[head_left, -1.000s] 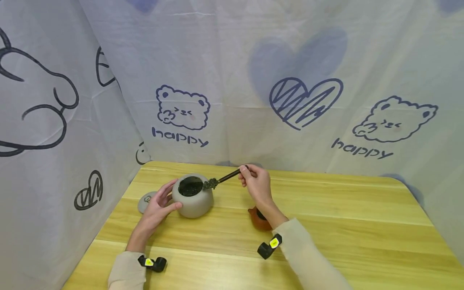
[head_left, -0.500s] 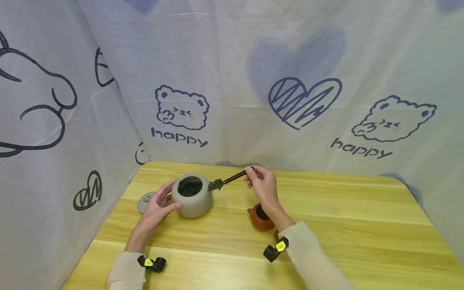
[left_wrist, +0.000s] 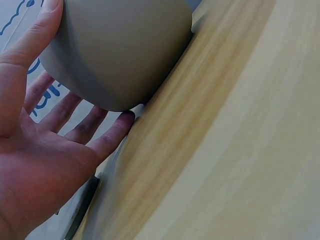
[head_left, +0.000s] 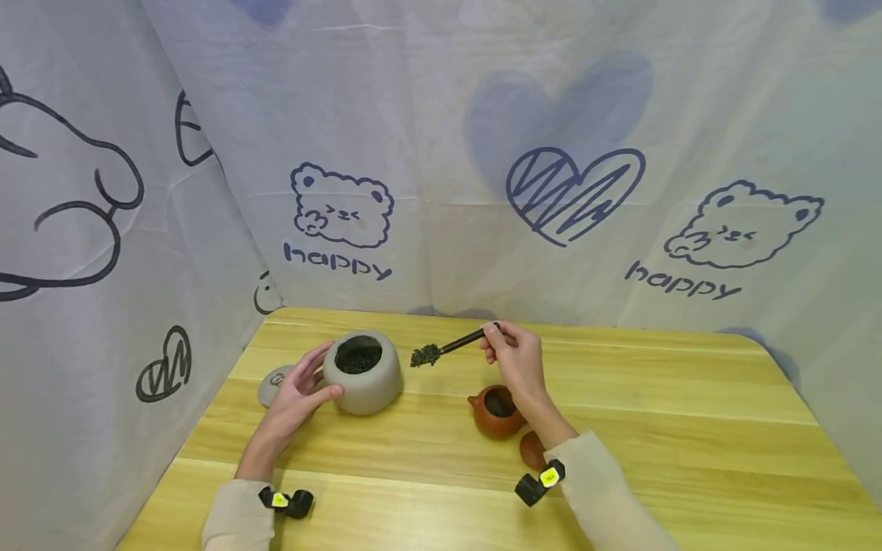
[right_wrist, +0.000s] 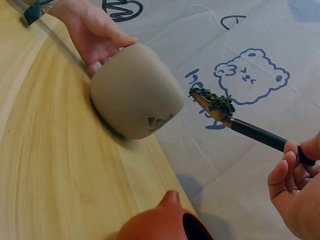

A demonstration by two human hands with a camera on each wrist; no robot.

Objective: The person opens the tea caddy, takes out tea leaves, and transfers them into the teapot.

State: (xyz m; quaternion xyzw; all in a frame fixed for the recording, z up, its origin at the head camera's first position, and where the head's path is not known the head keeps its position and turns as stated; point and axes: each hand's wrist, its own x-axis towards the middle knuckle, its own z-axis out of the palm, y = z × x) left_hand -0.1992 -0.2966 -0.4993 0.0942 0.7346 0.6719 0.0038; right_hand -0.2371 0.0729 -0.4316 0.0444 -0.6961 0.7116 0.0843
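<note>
Beside the jar's rim (head_left: 389, 355), the laden scoop (head_left: 455, 344) hangs clear.

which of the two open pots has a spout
The reddish teapot, nearer the right sleeve: a small spout juts from it. The grey jar, held by the left hand, shows no spout.

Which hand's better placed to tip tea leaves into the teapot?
Likely the right hand: it holds the loaded tea scoop, nearer the open clay teapot; the left hand holds the grey jar.
</note>
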